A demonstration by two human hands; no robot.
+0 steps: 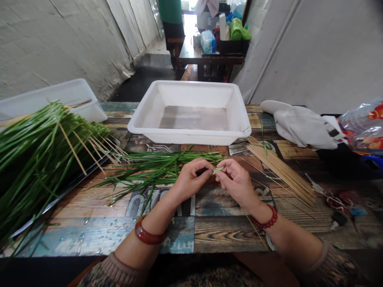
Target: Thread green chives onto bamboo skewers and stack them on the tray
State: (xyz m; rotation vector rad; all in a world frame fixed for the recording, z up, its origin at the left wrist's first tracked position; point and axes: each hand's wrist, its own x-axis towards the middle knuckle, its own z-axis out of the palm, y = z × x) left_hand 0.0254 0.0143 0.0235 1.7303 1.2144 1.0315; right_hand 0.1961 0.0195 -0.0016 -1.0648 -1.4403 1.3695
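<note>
Pinching green stalk bit (pixel 218 170) betw. L hand (pixel 193 179) & R hand (pixel 236 179), both grips closed — mid-bench (pixel 227 231), loose stalks (pixel 167 163) L, skewers (pixel 281 170) R; gap to white tub (pixel 191 133) edge ahead.

Long, slender green leaves (pixel 167 162) — thin, straight wooden skewers (pixel 278 171) in pale tan — a white rectangular plastic tub (pixel 191 138). The plank-patterned worktop (pixel 227 235) mixes browns and faded blue; a round beaded bracelet (pixel 273 217) is red.

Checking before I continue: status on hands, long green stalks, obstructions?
Left hand, right hand pinching small pale-green piece. Long, thin green stalks loose by left hand. White rectangular plastic tub beyond, not blocking.
</note>
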